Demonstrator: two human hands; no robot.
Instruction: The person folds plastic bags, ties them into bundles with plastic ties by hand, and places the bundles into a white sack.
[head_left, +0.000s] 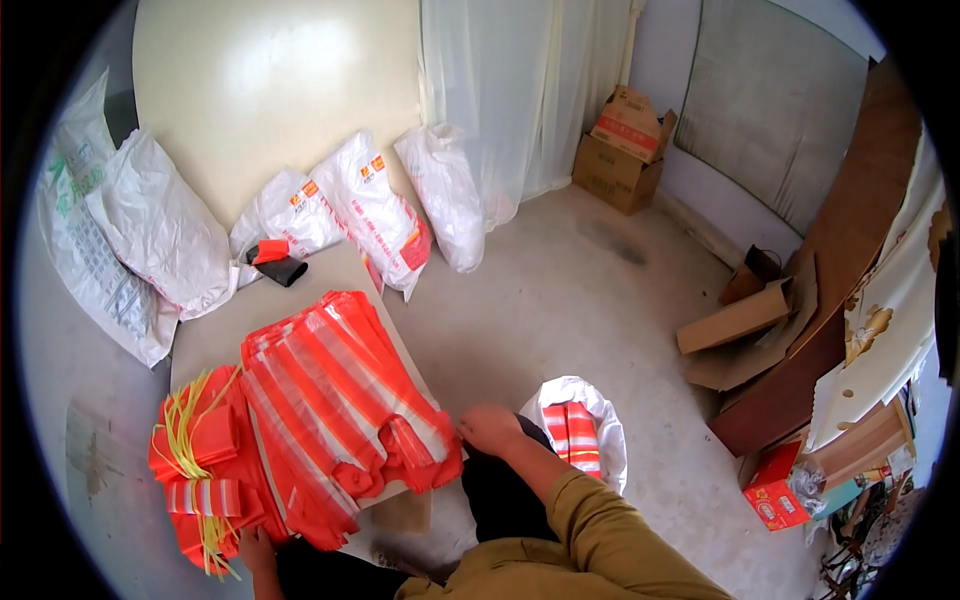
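A flat stack of red-and-white striped plastic bags [340, 400] lies spread on the table in front of me, its handle ends towards me. My right hand [490, 428] is beside the stack's right corner, above my knee, with its fingers curled; whatever they may hold is hidden. At the lower left, my left hand [258, 552] is low against the edge of a pile of folded red bags [222, 430], its fingers too small and partly hidden to read. Yellow tie strips [183, 425] lie over that pile, along with a small folded striped bundle [204, 497].
A white sack [613, 440] with striped bundles inside stands on the floor at my right. Several stuffed white sacks [165, 220] lean along the wall behind the table [345, 270]. A black-and-red item [283, 270] lies at its far end. Cardboard boxes [618, 172] stand in the corner.
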